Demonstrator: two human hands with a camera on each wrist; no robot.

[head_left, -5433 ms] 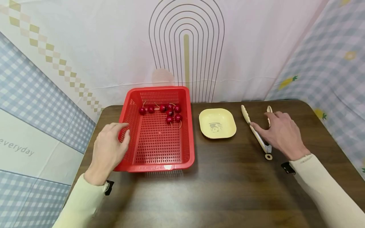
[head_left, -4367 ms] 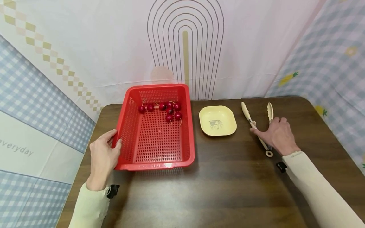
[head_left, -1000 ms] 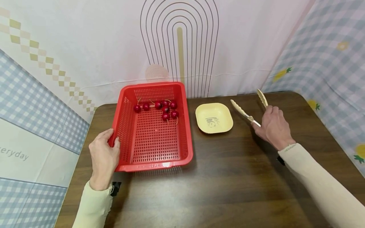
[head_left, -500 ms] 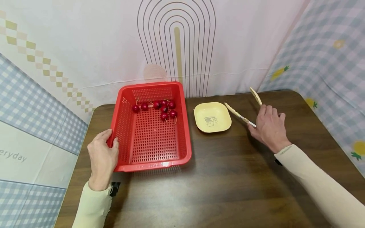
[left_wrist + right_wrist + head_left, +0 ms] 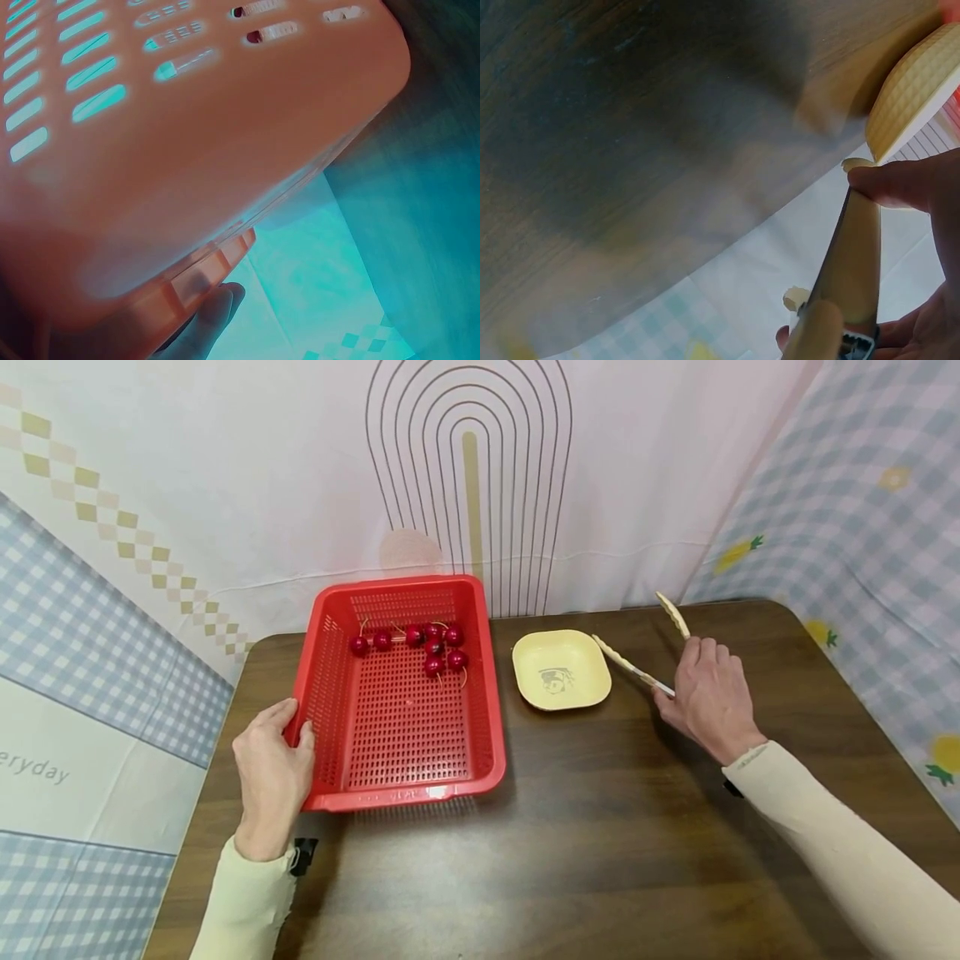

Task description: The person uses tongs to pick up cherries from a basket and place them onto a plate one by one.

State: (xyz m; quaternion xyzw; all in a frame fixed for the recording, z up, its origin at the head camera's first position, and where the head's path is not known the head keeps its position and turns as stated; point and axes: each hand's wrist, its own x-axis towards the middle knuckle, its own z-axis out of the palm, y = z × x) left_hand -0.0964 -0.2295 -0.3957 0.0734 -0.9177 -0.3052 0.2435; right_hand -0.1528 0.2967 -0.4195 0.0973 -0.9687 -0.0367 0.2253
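Cherries [image 5: 433, 647] are lying toward the back of a basket [image 5: 405, 797] on the worktop [image 5: 585, 843], a dish [image 5: 564, 650] sitting between basket and tongs [image 5: 633, 669], right.

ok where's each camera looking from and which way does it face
Head: on the head, facing forward and down at the basket, cherries and tongs; left hand and right hand show.
Left wrist: on that wrist, facing the basket's outer side; part of left hand shows.
Right wrist: on that wrist, facing tongs and table; part of right hand shows.
Head and left wrist share the basket.
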